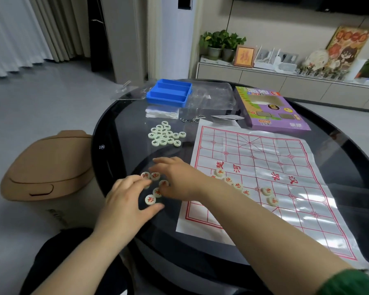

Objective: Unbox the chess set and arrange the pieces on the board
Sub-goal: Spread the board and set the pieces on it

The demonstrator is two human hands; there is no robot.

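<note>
both hands working over red pieces lying on dark table, just left of paper board. left hand staying loose, fingers spread, tips touching one piece. right hand reaching across, fingers stretched flat, gripping nothing visible. dark-lettered pieces sitting in cluster farther back, few red ones on board near middle

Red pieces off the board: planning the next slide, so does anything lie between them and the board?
Only the right hand, lying between the red pieces and the board; nothing else visible there.
</note>
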